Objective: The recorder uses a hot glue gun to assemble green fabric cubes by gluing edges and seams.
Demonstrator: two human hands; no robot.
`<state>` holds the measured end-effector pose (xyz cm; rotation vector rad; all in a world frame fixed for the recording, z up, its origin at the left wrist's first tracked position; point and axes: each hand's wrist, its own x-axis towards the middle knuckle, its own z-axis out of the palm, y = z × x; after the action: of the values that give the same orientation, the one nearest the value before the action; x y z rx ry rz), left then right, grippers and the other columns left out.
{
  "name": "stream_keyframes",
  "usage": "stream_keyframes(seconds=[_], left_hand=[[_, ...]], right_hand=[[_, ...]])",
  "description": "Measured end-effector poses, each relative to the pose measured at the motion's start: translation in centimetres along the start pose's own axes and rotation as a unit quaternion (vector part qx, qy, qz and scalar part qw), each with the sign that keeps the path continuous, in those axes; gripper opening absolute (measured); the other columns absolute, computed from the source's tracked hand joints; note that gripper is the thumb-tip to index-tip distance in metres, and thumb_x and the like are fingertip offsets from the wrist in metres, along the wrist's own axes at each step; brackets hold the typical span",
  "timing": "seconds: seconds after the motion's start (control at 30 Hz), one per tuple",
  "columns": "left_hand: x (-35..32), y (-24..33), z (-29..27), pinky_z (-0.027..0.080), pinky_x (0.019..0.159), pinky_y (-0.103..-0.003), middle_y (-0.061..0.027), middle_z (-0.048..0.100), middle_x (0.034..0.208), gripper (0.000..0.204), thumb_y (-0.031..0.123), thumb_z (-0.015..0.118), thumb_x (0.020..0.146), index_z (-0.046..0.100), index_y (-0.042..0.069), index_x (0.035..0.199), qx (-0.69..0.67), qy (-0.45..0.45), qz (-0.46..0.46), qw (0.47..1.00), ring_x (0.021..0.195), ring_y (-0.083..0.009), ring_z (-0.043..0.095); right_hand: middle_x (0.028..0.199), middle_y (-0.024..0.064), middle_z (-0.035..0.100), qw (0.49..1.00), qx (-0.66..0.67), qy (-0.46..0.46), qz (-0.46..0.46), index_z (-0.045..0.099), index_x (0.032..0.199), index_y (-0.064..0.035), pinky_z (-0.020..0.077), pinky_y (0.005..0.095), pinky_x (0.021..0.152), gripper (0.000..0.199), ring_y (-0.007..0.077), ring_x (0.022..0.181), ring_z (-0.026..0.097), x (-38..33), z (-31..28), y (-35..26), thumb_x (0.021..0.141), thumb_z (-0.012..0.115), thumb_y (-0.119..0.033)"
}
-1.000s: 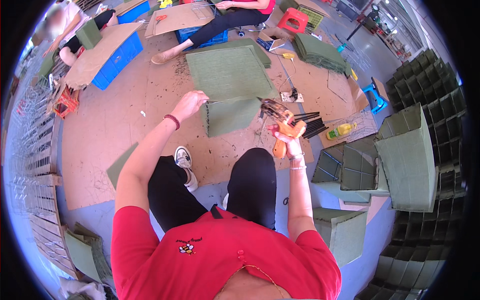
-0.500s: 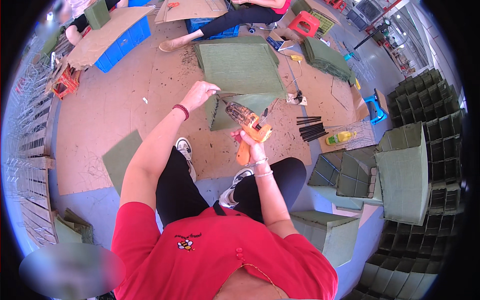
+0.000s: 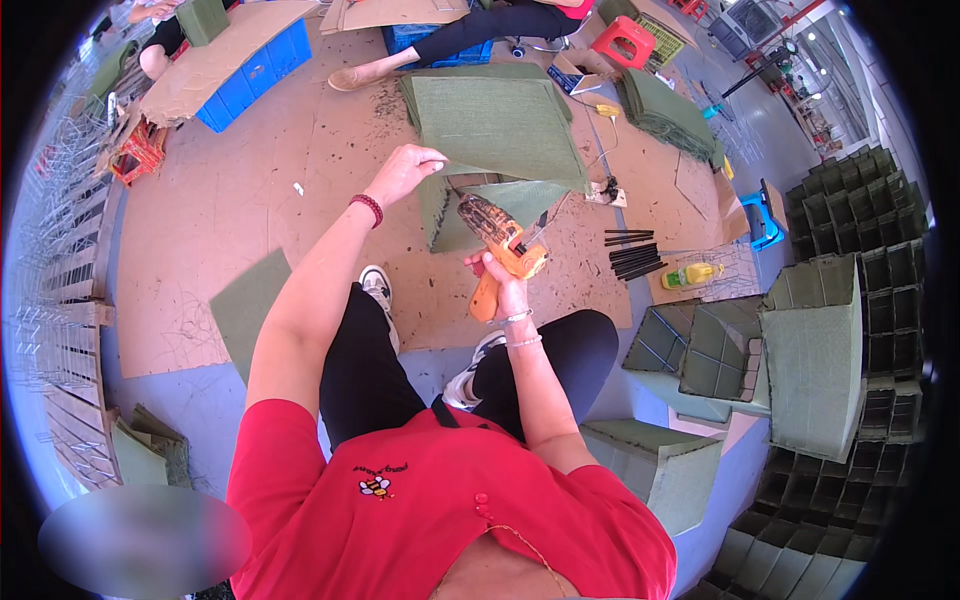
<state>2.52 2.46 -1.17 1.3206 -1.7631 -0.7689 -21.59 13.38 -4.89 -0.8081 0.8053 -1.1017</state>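
Observation:
My left hand (image 3: 404, 172), with a dark red beaded bracelet at the wrist, is closed in a pinch at the near left corner of a green fabric-like sheet (image 3: 495, 118). That corner is raised, and a gap shows beneath it. Under the raised edge stands another green panel (image 3: 450, 222). My right hand (image 3: 507, 288) is wrapped round the handle of an orange glue gun (image 3: 510, 250). Its blackened front points up and left toward the gap, just below the sheet's edge. Whether the nozzle touches the panel, I cannot tell.
Black glue sticks (image 3: 636, 262) and a yellow bottle (image 3: 692, 275) lie at right. Open green boxes (image 3: 815, 350) are stacked beyond. More green sheets (image 3: 668, 115), a red stool (image 3: 622, 42) and a blue crate (image 3: 255, 80) stand farther off. Co-workers sit at the far side.
The whole view has shifted slightly. My left hand has lifted the sheet's corner a little, so the gap is wider. The glue gun stays in my right hand, nearly in the same place.

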Motion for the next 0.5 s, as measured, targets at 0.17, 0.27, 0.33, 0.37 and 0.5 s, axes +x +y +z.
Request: stream_keyframes(seconds=[0.17,0.27,0.33,0.37,0.5], left_hand=[[-0.06,0.02,0.06,0.047,0.073,-0.032,-0.0129,0.067,0.086,0.019,0.008,0.056,0.083,0.065,0.002,0.099,-0.007,0.002,-0.018,1.000,0.079,-0.0205,0.063],[-0.07,0.31,0.23,0.047,0.073,-0.032,-0.0134,0.066,0.085,0.019,0.009,0.056,0.083,0.064,0.002,0.099,0.012,-0.002,-0.039,0.999,0.078,-0.0205,0.063],[-0.03,0.24,0.31,0.047,0.073,-0.032,-0.0135,0.066,0.085,0.019,0.010,0.056,0.083,0.064,0.002,0.098,0.008,0.001,-0.034,0.999,0.078,-0.0206,0.063],[-0.02,0.26,0.33,0.047,0.073,-0.032,-0.0135,0.066,0.085,0.019,0.010,0.056,0.083,0.064,0.002,0.098,0.007,0.000,-0.034,0.999,0.078,-0.0206,0.063],[-0.05,-0.01,0.30,0.047,0.071,-0.033,-0.0141,0.065,0.082,0.019,0.012,0.057,0.082,0.064,0.001,0.096,0.027,0.004,-0.028,0.999,0.076,-0.0219,0.063]], right_hand=[[0.082,0.0054,0.060,1.000,0.009,0.008,0.004,0.052,0.103,-0.0017,0.0454,0.0271,0.072,0.019,0.0174,0.080,0.061,0.30,-0.08,0.36,0.085,0.056,-0.007],[0.082,0.0056,0.060,1.000,0.012,0.007,0.001,0.051,0.101,-0.0020,0.0449,0.0269,0.071,0.018,0.0174,0.079,0.060,0.37,0.02,0.29,0.085,0.056,-0.007],[0.082,0.0055,0.060,1.000,0.008,0.018,0.002,0.050,0.101,-0.0020,0.0447,0.0267,0.070,0.018,0.0174,0.078,0.060,0.39,0.22,0.33,0.085,0.056,-0.006],[0.082,0.0055,0.060,1.000,0.008,0.019,0.001,0.050,0.101,-0.0020,0.0447,0.0267,0.070,0.018,0.0174,0.078,0.060,0.39,0.23,0.32,0.085,0.056,-0.006],[0.082,0.0052,0.060,1.000,0.013,0.021,0.009,0.050,0.104,-0.0025,0.0452,0.0268,0.070,0.021,0.0174,0.076,0.060,0.49,0.42,0.49,0.084,0.057,-0.005]])
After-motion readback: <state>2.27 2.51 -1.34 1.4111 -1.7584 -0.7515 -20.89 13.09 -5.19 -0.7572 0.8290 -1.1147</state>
